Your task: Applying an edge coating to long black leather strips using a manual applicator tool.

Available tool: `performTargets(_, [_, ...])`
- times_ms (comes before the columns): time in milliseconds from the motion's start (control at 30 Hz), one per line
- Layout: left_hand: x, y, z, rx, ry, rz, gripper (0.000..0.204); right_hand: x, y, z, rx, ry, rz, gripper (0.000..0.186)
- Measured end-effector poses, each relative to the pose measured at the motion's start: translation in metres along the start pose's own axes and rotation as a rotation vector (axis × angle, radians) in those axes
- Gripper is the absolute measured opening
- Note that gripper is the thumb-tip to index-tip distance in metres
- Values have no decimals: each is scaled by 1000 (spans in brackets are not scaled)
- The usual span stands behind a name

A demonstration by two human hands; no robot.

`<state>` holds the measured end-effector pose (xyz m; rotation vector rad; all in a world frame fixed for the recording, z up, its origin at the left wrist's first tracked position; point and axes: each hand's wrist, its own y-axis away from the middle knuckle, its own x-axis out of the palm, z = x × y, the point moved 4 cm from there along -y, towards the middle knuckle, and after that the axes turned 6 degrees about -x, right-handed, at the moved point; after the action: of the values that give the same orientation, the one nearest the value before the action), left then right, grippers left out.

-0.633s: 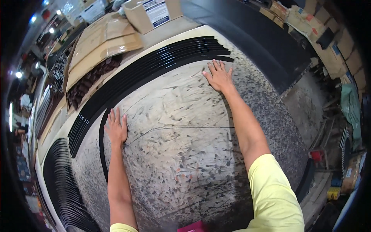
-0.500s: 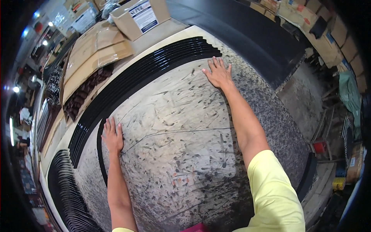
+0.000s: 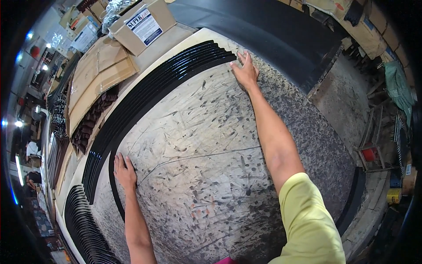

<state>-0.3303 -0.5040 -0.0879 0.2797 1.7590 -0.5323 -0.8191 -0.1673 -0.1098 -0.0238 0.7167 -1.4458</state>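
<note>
Nearest, low between the forearms: a bright pink item, mostly cut off by the lower edge. Left hand (image 3: pixel 125 174) loose and unclenched, palm down, fingers out on a pale, black-smudged worktable (image 3: pixel 193 145); a single narrow black flexible strip (image 3: pixel 115 196) runs just along its outer side, fingertips at the strip's edge. Low and left of that hand, a fanned stack of thin glossy black strips (image 3: pixel 85 224). Right hand (image 3: pixel 247 72) farther off, unclenched, thumb parted from fingers, just beside the right end of a curved bundle of long shiny black strips (image 3: pixel 154 83); whether it touches them, cannot tell. Bundle arcs from above the left hand over to the right one. Right of the right forearm, a yellow container (image 3: pixel 394 196), contents not visible. Beyond the left hand, past the bundle, a creased brown cardboard carton (image 3: pixel 96 70), dark brown pieces (image 3: pixel 90 121) packed at its near side. Farther, up and left of the right hand, an upright tan cardboard box (image 3: pixel 121 39) with a white-and-blue label; inside hidden. Beyond the right hand, a broad matte black sheet (image 3: pixel 263 37).
</note>
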Motion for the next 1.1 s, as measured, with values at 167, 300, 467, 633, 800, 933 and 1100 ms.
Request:
performTargets(167, [4,19,4,1,74,-61,56,-1,-7,-6,99,185,94,81])
performTargets(300, [-6,54,52,-104,72,-103,58,8,-4,18,123,243,159,79])
performTargets(467, [-30,121,63,-303,5,-29,63,60,45,67,-148,415,104,56])
performTargets(633, [-28,113,70,-342,-35,45,65,173,188,205,-839,220,896,55])
performTargets(800, [-21,73,87,-299,-9,41,68,230,238,269,-947,263,972,61])
performTargets(933, [-21,31,113,-201,-20,59,72,236,238,279,-872,362,973,63])
performTargets(1100, [-30,5,164,-139,-65,88,71,240,242,282,-845,415,944,64])
